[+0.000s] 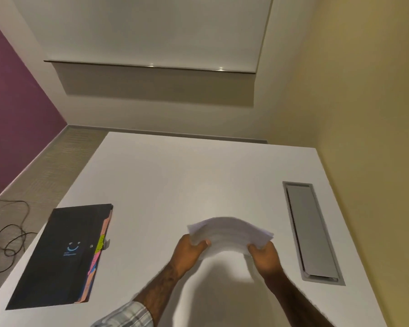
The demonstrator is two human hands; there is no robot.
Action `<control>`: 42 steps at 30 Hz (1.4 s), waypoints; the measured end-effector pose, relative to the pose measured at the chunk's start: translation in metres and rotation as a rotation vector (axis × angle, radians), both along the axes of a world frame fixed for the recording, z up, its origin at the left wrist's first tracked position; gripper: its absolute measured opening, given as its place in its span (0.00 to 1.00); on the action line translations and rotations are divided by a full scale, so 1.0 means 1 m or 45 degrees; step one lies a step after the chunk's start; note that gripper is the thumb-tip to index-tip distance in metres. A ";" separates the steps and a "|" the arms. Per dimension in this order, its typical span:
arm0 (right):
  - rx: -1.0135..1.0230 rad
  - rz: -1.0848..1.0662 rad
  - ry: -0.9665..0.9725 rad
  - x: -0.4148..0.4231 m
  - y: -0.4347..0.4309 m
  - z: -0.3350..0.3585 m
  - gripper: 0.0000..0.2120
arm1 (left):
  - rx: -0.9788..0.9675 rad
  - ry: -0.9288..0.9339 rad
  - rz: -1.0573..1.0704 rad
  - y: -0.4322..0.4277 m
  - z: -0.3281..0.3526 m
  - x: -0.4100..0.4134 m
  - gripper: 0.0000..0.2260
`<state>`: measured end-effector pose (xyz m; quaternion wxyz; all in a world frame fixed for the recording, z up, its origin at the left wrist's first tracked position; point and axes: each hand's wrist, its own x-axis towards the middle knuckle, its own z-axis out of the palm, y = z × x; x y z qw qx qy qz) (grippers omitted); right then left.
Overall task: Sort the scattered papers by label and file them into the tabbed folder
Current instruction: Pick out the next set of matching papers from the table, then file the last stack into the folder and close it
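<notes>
At the far left we are seeing a thin dark cable (10, 234) looping on ribbed carpet. Lower left on the smooth white table (175, 180), a flat black tabbed folder (57, 256) is lying with pink, yellow and blue tabs (97, 251) poking from its right edge. At lower centre, the left hand (189, 250) and right hand (265, 256) are curling their fingers round the ends of a white stack of papers (229, 234), which is bowing upward. At right, a long grey metal hatch (312, 232) is sitting in the tabletop.

Paper: 1 stack of papers (230, 232), near centre; sheet no. can't tell. Folders: 1 black tabbed folder (64, 256), near left; coloured tabs several, exact no. unclear. Hands: 2, left hand (189, 253) & right hand (265, 257). Tables: 1 white table (175, 180). Hatches: 1 metal hatch (313, 232), right. Cables: 1 cable tangle (10, 237), floor, far left.
</notes>
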<state>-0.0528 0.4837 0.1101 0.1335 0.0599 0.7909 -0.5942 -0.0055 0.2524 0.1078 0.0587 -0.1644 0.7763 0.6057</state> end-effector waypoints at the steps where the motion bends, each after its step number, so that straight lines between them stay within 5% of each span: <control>1: 0.023 -0.015 0.003 0.000 0.000 -0.004 0.10 | -0.040 0.008 -0.006 -0.001 0.002 0.000 0.08; 16: -0.185 0.269 -0.148 0.048 -0.147 0.016 0.10 | 0.448 -0.105 0.518 -0.145 0.051 0.065 0.09; 19: -0.140 0.258 -0.155 0.063 -0.189 0.018 0.11 | 0.254 -0.161 0.572 -0.211 0.038 0.086 0.15; 25: -0.023 0.019 -0.188 0.094 -0.249 0.003 0.08 | -0.605 -0.230 0.398 -0.328 -0.028 0.143 0.06; 30: 0.006 -0.119 -0.229 0.129 -0.273 -0.004 0.09 | -0.960 -0.344 -0.029 -0.357 -0.086 0.162 0.30; 35: 0.042 -0.179 -0.282 0.157 -0.280 -0.005 0.09 | -1.167 -0.378 -0.206 -0.351 -0.107 0.151 0.46; 42: 0.093 -0.216 -0.312 0.177 -0.283 -0.010 0.07 | -1.261 -0.559 -0.357 -0.339 -0.110 0.136 0.48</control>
